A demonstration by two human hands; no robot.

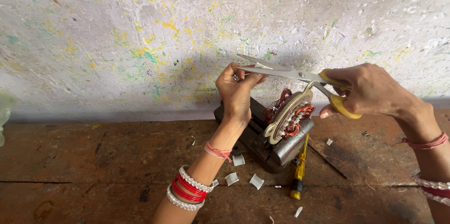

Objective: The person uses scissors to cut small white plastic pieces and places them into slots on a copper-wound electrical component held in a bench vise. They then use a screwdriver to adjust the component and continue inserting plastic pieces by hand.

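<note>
The scissors have yellow handles and long steel blades, which stand open and point left, level above the bench. Between the blade tips sits a small pale strip of insulation paper, held upright. Below, a motor stator rests tilted in a dark bench vise; its copper windings show reddish-orange, and a cream paper ring lies around its face.
</note>
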